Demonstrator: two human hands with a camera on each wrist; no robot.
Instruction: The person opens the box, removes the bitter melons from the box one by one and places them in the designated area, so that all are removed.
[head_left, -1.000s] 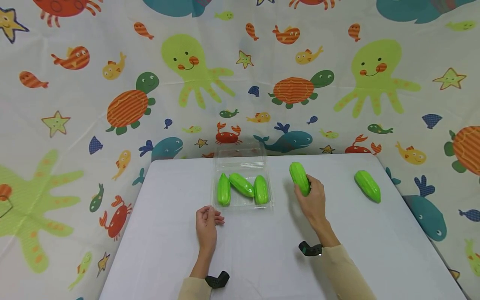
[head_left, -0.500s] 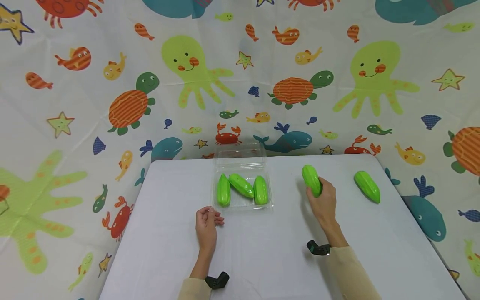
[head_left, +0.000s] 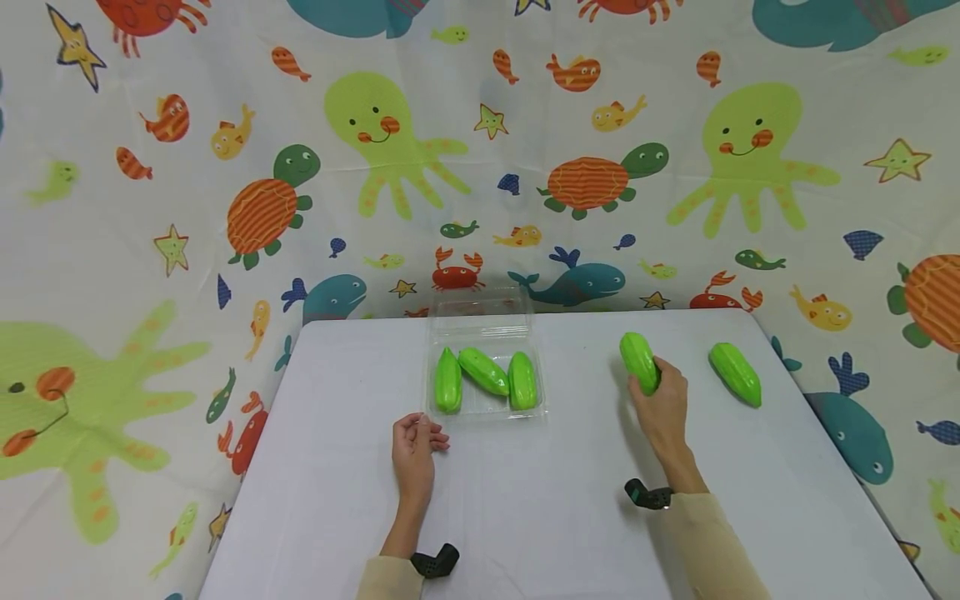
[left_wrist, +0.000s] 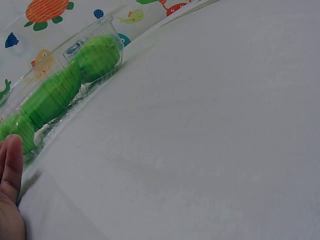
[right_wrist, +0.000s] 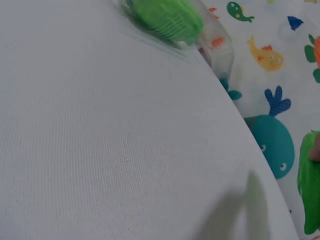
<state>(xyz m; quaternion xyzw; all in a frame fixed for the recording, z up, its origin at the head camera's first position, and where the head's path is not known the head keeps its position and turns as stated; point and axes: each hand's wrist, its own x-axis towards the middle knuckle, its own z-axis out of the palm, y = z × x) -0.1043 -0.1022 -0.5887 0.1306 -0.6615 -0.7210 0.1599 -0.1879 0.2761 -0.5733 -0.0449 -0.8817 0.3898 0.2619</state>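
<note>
In the head view my right hand (head_left: 662, 408) grips a bright green cucumber-shaped vegetable (head_left: 637, 360), fingers on its right side and thumb below. Its shadow falls on the table to the left of the wrist. The right wrist view catches only part of this held vegetable (right_wrist: 311, 185) at its right edge. My left hand (head_left: 413, 450) rests on the table, fingers loosely curled and holding nothing, right by the front left corner of a clear plastic clamshell box (head_left: 480, 410). Inside the box lie a left green vegetable (head_left: 447, 382), a slanted middle one and a right one (head_left: 522, 382).
Another green vegetable (head_left: 736, 374) lies on the white table (head_left: 525, 517) at the right, beyond my right hand. The box's raised clear lid (head_left: 482, 307) leans back at the table's far edge. Behind hangs a curtain (head_left: 480, 183) printed with sea animals.
My right hand has moved to the right with the green vegetable in its grip, away from the box and closer to the lone one. The left hand and the box have stayed put.
</note>
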